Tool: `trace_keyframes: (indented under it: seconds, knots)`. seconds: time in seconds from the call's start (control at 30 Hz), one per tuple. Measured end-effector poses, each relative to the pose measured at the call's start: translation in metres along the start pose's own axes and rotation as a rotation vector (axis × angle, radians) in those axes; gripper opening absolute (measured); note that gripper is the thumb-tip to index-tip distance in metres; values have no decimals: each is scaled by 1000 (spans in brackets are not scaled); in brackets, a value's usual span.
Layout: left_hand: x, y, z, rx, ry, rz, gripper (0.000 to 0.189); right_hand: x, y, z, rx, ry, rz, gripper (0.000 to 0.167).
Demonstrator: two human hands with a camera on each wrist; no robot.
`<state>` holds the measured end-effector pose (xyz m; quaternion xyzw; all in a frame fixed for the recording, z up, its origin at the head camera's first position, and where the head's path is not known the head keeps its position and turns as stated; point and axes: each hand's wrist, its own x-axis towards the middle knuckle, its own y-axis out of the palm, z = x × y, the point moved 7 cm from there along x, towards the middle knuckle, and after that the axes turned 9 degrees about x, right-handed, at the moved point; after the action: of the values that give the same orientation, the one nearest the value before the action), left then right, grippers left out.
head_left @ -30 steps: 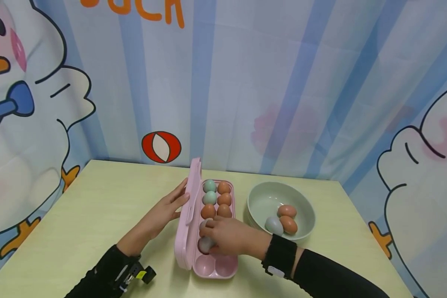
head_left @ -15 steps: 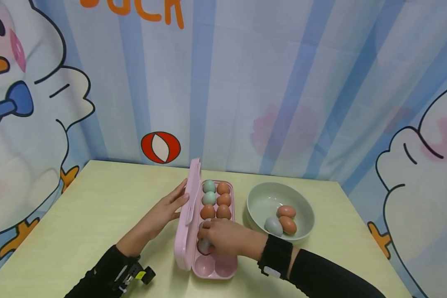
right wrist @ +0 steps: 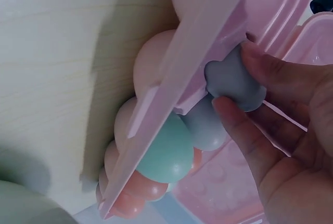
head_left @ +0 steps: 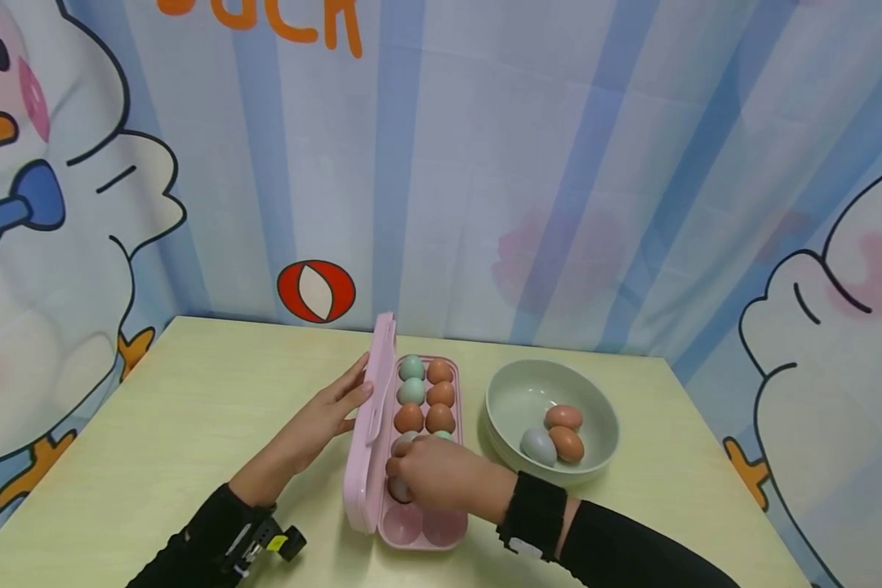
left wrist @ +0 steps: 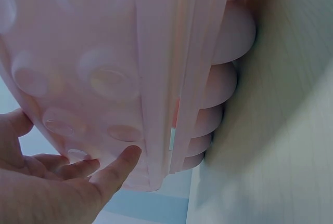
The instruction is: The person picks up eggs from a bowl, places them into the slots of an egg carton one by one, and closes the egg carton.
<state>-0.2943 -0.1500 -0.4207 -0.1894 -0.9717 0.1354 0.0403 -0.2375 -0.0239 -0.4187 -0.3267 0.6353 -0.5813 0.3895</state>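
Note:
A pink egg box stands lengthwise on the table, its lid raised on the left. My left hand rests extended fingers against the lid's outer face, as the left wrist view also shows, with one fingertip at its edge. With thumb and fingers my right hand pinches a grey egg low at a left-hand cell. Behind it sit another grey egg and a green egg. Farther back are brown eggs and pale green eggs. The two nearest cells hold nothing.
To the right of the box stands a pale green bowl with two brown eggs and a grey egg in it. A striped curtain with cartoon ducks hangs behind the table.
My right hand has shifted slightly toward the near end and left, along with the grey egg. Part of the green egg now shows behind it. The left hand and lid have stayed put.

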Motion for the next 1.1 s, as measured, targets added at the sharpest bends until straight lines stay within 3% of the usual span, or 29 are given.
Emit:
trace_keyframes:
  seconds: [0.27,0.53,0.77,1.1]
  knots:
    - [1,0,1,-2,-1,-3,69,2,-2,6,-106,-27,-20,13]
    - [0,0,-1,-1,6,1,67,1,-3,8,-113,-35,-52,12]
    - [0,-1,-1,-2,4,-1,67,-5,-3,-1,107,-34,-47,22]
    - [1,-1,0,5,4,1,66,-24,-23,-23,178,-75,-120,28]
